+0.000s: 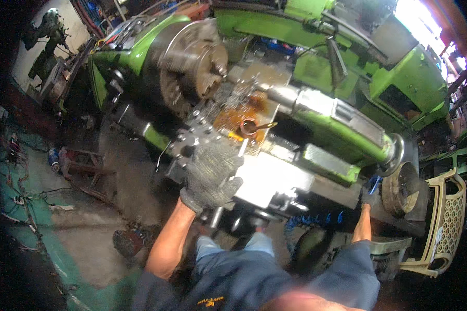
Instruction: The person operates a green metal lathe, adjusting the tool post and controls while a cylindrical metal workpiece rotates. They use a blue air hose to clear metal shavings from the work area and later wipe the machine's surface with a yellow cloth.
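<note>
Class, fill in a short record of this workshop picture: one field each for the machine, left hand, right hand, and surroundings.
Machine: green lathe with round metal chuck; metal shavings on the carriage
Left hand: left hand in grey knit glove, on the tool post
Right hand: right hand at the tailstock handwheel; grip unclear
Surroundings: beige plastic chair at right; blue coiled hose

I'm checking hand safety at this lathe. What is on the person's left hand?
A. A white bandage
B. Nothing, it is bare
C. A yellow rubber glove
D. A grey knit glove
D: the left hand wears a grey knit glove as it rests on the tool post in front of the chuck.
</note>
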`<state>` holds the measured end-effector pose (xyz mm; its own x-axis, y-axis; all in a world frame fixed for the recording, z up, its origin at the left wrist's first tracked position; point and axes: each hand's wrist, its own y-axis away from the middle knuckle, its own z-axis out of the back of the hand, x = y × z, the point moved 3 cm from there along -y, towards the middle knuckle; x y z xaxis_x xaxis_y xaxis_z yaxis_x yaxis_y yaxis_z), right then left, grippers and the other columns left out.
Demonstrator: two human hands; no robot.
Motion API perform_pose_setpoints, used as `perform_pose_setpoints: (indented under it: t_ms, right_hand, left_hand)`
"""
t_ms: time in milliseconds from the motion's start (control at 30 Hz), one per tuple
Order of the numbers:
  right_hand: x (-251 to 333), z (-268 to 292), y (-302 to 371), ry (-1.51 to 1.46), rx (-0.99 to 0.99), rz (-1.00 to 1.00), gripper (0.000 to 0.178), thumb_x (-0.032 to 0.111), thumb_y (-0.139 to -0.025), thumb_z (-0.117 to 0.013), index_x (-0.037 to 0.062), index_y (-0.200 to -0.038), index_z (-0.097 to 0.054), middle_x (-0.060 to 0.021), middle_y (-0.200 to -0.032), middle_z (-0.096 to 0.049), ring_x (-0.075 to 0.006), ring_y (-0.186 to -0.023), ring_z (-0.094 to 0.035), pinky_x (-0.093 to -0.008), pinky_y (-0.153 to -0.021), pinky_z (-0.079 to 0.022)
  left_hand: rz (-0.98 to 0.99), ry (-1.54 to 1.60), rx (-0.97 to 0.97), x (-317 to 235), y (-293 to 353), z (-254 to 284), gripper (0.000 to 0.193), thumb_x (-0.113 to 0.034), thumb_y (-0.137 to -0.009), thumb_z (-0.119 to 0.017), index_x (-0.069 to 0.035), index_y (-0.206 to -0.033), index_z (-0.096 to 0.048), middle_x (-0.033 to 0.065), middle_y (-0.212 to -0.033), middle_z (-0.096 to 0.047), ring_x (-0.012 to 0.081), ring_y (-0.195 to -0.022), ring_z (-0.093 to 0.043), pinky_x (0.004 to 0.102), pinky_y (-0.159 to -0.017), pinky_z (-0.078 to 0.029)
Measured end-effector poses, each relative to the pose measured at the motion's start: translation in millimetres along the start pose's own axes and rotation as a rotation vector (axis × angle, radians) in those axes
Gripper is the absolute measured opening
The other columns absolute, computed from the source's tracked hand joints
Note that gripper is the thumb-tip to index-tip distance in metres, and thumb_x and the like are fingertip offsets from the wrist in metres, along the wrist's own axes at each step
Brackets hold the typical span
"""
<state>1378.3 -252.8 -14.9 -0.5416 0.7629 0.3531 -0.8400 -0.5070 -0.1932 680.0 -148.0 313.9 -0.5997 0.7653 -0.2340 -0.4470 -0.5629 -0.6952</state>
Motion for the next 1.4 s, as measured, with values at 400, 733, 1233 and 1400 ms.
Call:
perform_pose_setpoints:
  t_ms: [400, 733, 1233, 1400]
  right_hand:
    - [1.7, 78.2, 415.1, 0.290, 0.351, -0.055, 0.072, 0.048, -0.084, -0.070, 0.0056, -0.139, -0.051, -0.0188, -0.129, -0.064, -0.0402, -0.112, -0.063, -0.0484, -0.093, -0.049]
    - [21.6, 143.3, 785.8, 0.386, 0.993, -0.520, 0.052, 0.041, -0.080, -0.078, 0.0118, -0.121, -0.066, -0.0138, -0.116, -0.070, -0.0323, -0.106, -0.067, -0.0430, -0.086, -0.053]
    - [42.1, 77.2, 801.1, 0.282, 0.921, -0.120, 0.042, 0.040, -0.084, -0.075, 0.0119, -0.115, -0.069, -0.0116, -0.107, -0.073, -0.0270, -0.101, -0.070, -0.0394, -0.084, -0.054]
    - [71.9, 80.2, 741.2, -0.037, 0.706, -0.404, 0.040, 0.036, -0.085, -0.074, 0.0080, -0.113, -0.069, -0.0124, -0.106, -0.074, -0.0282, -0.098, -0.070, -0.0400, -0.084, -0.053]
  left_hand:
    - [1.047, -0.453, 0.155, 392.3, 408.6, -31.4, 0.049, -0.034, -0.081, -0.073, -0.004, -0.118, -0.065, 0.0174, -0.117, -0.068, 0.0396, -0.105, -0.064, 0.0460, -0.094, -0.050]
    - [1.830, 0.759, 0.175, 537.0, 608.8, -197.9, 0.029, -0.026, -0.082, -0.071, -0.005, -0.100, -0.062, 0.0098, -0.084, -0.065, 0.0276, -0.070, -0.062, 0.0442, -0.065, -0.053]
    - [1.158, 0.098, 1.188, 537.8, 485.6, -128.2, 0.016, -0.031, -0.086, -0.066, -0.017, -0.079, -0.063, 0.0044, -0.064, -0.058, 0.0236, -0.054, -0.058, 0.0387, -0.047, -0.048]
    - [1.838, 0.563, 0.412, 543.2, 513.1, -125.5, 0.022, -0.042, -0.083, -0.069, -0.020, -0.083, -0.066, 0.0061, -0.063, -0.056, 0.0251, -0.054, -0.059, 0.0423, -0.049, -0.050]
